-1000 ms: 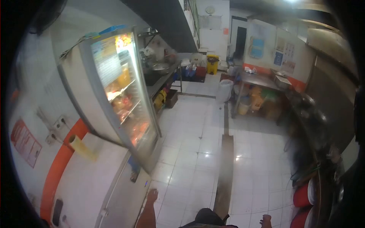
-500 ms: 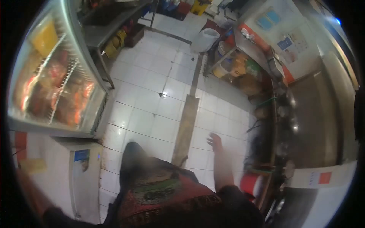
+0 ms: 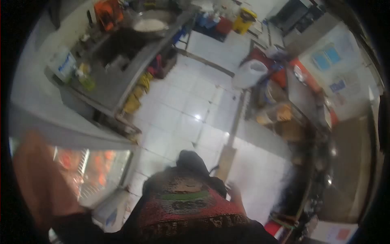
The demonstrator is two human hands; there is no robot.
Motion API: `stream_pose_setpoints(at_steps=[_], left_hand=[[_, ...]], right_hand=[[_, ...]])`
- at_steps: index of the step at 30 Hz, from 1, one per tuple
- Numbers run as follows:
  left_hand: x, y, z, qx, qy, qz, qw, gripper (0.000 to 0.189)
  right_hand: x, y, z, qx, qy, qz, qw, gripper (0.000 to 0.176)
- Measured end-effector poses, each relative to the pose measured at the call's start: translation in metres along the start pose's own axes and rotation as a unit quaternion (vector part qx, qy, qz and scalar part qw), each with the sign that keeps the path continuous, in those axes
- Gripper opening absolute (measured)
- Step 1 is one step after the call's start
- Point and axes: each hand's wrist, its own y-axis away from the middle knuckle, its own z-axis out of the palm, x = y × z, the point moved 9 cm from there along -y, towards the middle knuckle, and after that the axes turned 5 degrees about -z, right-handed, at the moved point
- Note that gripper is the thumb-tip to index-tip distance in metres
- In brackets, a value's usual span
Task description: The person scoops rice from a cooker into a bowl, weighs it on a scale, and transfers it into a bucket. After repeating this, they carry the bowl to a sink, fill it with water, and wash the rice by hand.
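Observation:
My left hand (image 3: 35, 156) is raised at the left edge, smeared by motion, in front of the lit glass-fronted fridge (image 3: 106, 173). Whether it touches the fridge cannot be made out, and its fingers are too blurred to read. Red packages show on wire racks behind the glass. Down by my right side, my right hand (image 3: 235, 193) hangs over the white tiled floor, partly hidden by my printed apron (image 3: 187, 199). Its blurred fingers look loosely extended, and nothing shows in them.
A metal counter (image 3: 106, 96) with a sink (image 3: 115, 49), a soap bottle (image 3: 85, 79) and a large metal bowl (image 3: 152, 24) runs along the left. A white bin (image 3: 252, 74) stands ahead. Stove-side equipment (image 3: 321, 166) lines the right. A yellow bucket (image 3: 243, 20) is at the back.
My view has turned left and moved forward, bringing the sink counter into fuller view. The fridge now sits lower left. My left hand has risen; my right hand has dropped closer to my body.

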Motion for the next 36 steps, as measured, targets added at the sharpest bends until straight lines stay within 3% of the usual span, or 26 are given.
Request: stream_pose_setpoints(at_steps=[2, 3, 5, 6, 7, 8, 9, 10, 11, 13, 15, 16, 19, 20, 23, 24, 25, 27, 28, 29, 30, 31, 32, 33, 34, 36], left_hand=[[-0.069, 0.034, -0.023, 0.042, 0.015, -0.023, 0.999, 0.029], [-0.103, 0.056, -0.038, 0.077, 0.036, -0.04, 0.996, 0.029], [-0.191, 0.13, -0.071, 0.182, 0.106, -0.141, 0.968, 0.028], [-0.246, 0.188, -0.074, 0.243, 0.12, -0.252, 0.929, 0.028], [-0.291, 0.28, -0.07, 0.226, -0.122, -0.482, 0.838, 0.02], [-0.331, 0.375, -0.056, 0.092, -0.298, -0.676, 0.667, 0.012], [-0.347, 0.421, -0.046, -0.048, -0.36, -0.662, 0.655, 0.012], [-0.347, 0.497, -0.056, 0.017, -0.325, -0.752, 0.573, 0.014], [-0.34, 0.544, -0.065, 0.032, -0.284, -0.799, 0.529, 0.015], [-0.357, 0.583, -0.088, -0.045, -0.342, -0.846, 0.407, 0.018], [-0.375, 0.605, -0.12, 0.041, -0.343, -0.828, 0.441, 0.02], [-0.386, 0.619, -0.138, 0.083, -0.343, -0.815, 0.459, 0.024], [-0.42, 0.721, -0.206, 0.066, -0.403, -0.812, 0.416, 0.022], [-0.44, 0.763, -0.226, 0.009, -0.429, -0.808, 0.403, 0.024], [-0.504, 0.818, -0.213, 0.208, -0.251, -0.89, 0.318, 0.035], [-0.52, 0.827, -0.204, 0.232, -0.241, -0.888, 0.314, 0.039], [-0.539, 0.832, -0.199, 0.256, -0.231, -0.885, 0.313, 0.044], [-0.565, 0.843, -0.2, 0.29, -0.26, -0.87, 0.303, 0.048], [-0.569, 0.847, -0.205, 0.299, -0.298, -0.859, 0.29, 0.047], [-0.575, 0.851, -0.209, 0.308, -0.336, -0.846, 0.278, 0.046], [-0.589, 0.821, -0.2, 0.324, -0.336, -0.825, 0.319, 0.044], [-0.606, 0.797, -0.2, 0.174, -0.411, -0.839, 0.311, 0.042], [-0.617, 0.779, -0.2, 0.024, -0.473, -0.833, 0.286, 0.04], [-0.617, 0.78, -0.204, 0.028, -0.506, -0.817, 0.274, 0.038], [-0.618, 0.782, -0.208, 0.033, -0.539, -0.8, 0.261, 0.036], [-0.587, 0.801, -0.219, 0.326, -0.558, -0.709, 0.282, 0.033]], right_hand=[[-0.022, -0.052, -0.002, -0.053, 0.144, -0.162, 0.975, 0.021], [-0.037, -0.085, 0.018, -0.061, 0.168, -0.17, 0.969, 0.025], [-0.071, -0.155, 0.049, -0.081, 0.126, -0.08, 0.985, 0.029], [-0.088, -0.208, 0.066, -0.096, 0.057, 0.015, 0.994, 0.03], [-0.099, -0.264, 0.101, -0.111, -0.015, 0.113, 0.987, 0.031], [-0.13, -0.333, 0.144, -0.123, 0.04, 0.081, 0.988, 0.03], [-0.177, -0.366, 0.213, -0.132, 0.096, 0.048, 0.985, 0.03], [-0.225, -0.387, 0.271, -0.123, 0.163, -0.023, 0.979, 0.029], [-0.292, -0.366, 0.359, -0.103, 0.233, -0.092, 0.962, 0.029], [-0.363, -0.388, 0.504, -0.171, 0.282, -0.129, 0.935, 0.035], [-0.407, -0.399, 0.667, -0.307, 0.277, -0.212, 0.885, 0.042], [-0.431, -0.366, 0.748, -0.348, 0.262, -0.215, 0.874, 0.042], [-0.46, -0.317, 0.947, -0.423, 0.253, -0.239, 0.837, 0.043], [-0.461, -0.311, 0.995, -0.422, 0.248, -0.252, 0.835, 0.045], [-0.459, -0.309, 1.097, -0.37, 0.279, -0.304, 0.833, 0.044], [-0.463, -0.318, 1.115, -0.345, 0.299, -0.324, 0.829, 0.043], [-0.468, -0.332, 1.135, -0.322, 0.391, -0.415, 0.756, 0.04], [-0.466, -0.367, 1.172, -0.264, 0.535, -0.574, 0.561, 0.035], [-0.477, -0.361, 1.175, -0.283, 0.514, -0.51, 0.629, 0.028], [-0.466, -0.371, 1.185, -0.395, 0.551, -0.419, 0.604, 0.028], [-0.462, -0.367, 1.191, -0.474, 0.556, -0.305, 0.611, 0.029], [-0.458, -0.362, 1.191, -0.53, 0.563, -0.182, 0.608, 0.03], [-0.466, -0.331, 1.186, -0.545, 0.543, -0.036, 0.638, 0.031], [-0.477, -0.311, 1.195, -0.516, 0.63, -0.042, 0.579, 0.035], [-0.486, -0.289, 1.205, -0.573, 0.639, -0.102, 0.503, 0.035], [-0.446, -0.345, 1.209, -0.616, 0.613, 0.006, 0.494, 0.034]])
